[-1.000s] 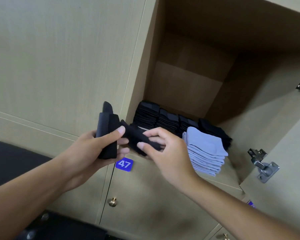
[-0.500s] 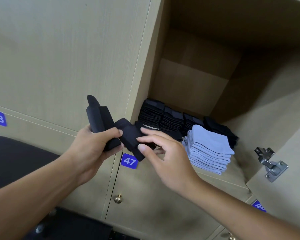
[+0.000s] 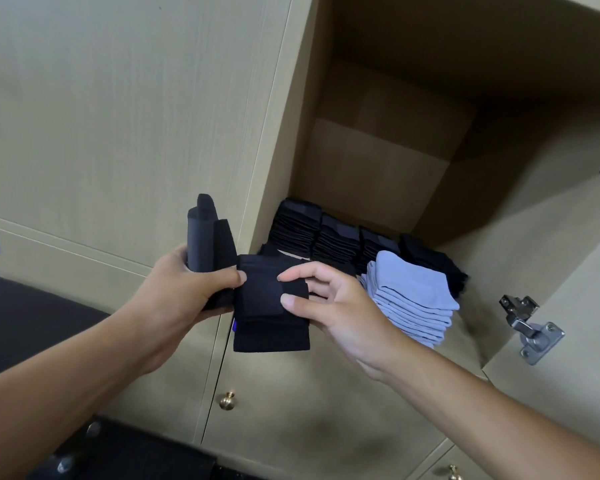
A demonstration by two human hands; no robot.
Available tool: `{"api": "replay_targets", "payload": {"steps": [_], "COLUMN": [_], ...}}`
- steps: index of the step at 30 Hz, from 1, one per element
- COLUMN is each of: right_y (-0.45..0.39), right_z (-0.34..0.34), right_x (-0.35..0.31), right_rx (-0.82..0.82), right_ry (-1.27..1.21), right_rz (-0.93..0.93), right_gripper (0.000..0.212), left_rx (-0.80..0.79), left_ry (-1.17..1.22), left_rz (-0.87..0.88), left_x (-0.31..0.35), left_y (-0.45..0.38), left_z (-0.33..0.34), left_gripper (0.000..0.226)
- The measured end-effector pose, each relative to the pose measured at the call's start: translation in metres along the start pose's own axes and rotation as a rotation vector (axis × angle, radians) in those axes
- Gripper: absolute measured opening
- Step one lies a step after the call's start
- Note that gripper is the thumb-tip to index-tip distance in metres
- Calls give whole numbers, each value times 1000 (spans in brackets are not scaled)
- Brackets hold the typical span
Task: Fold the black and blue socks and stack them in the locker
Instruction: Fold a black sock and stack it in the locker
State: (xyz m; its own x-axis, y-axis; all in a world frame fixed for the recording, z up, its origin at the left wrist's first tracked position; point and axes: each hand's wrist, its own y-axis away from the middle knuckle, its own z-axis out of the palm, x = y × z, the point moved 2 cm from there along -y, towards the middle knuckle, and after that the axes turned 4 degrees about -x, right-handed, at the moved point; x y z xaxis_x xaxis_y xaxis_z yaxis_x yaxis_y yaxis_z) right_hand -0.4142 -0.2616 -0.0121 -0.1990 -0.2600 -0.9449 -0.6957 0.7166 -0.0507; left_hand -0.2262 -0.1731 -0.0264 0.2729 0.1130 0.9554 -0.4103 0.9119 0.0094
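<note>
I hold black socks [image 3: 267, 306] in front of the open locker [image 3: 378, 161]. My left hand [image 3: 184, 289] grips the bundle at its left end, where several sock ends [image 3: 207, 233] stick upward. My right hand [image 3: 333, 306] pinches the folded right part with thumb and fingers, and its lower edge hangs down flat. Inside the locker stand several stacks of folded black socks [image 3: 319, 233] along the back. A stack of folded blue socks [image 3: 413, 299] sits in front of them on the right, at the locker's front edge.
The locker's door [image 3: 568, 323] hangs open at the right with metal hinges [image 3: 530, 327]. Closed doors with brass knobs [image 3: 226, 400] lie below. A dark object [image 3: 25, 313] sits at the lower left, and another dark item [image 3: 118, 452] is at the bottom edge.
The black sock between my hands has been folded over and now hangs flat below my fingers. My right hand shifted to pinch its right edge, and the sock covers the number plate 47.
</note>
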Motion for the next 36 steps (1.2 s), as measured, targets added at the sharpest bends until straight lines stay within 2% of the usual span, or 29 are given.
{"api": "replay_targets", "payload": {"steps": [5, 9, 14, 18, 22, 27, 36], "right_y": [-6, -17, -46, -75, -104, -130, -163], "right_z": [-19, -47, -98, -132, -157, -171, -176], "right_x": [-6, -16, -36, -43, -35, -19, 5], "right_rx": [126, 233, 349, 427, 485, 505, 437], "right_ry": [115, 94, 13, -57, -13, -17, 30], "right_rz": [-63, -74, -71, 21, 118, 181, 283], "right_gripper": [21, 18, 15, 15, 20, 27, 29], "left_rx": [35, 62, 13, -3, -23, -19, -13], "left_ry": [-143, -251, -249, -302, -340, -411, -479], "left_rz": [44, 51, 10, -4, 12, 37, 60], "left_x": [-3, -7, -11, -16, -21, -27, -33], "left_y": [-5, -9, -11, -14, -15, -14, -18], "left_z": [2, 1, 9, 14, 19, 23, 20], "left_gripper": [38, 40, 45, 49, 48, 48, 49]}}
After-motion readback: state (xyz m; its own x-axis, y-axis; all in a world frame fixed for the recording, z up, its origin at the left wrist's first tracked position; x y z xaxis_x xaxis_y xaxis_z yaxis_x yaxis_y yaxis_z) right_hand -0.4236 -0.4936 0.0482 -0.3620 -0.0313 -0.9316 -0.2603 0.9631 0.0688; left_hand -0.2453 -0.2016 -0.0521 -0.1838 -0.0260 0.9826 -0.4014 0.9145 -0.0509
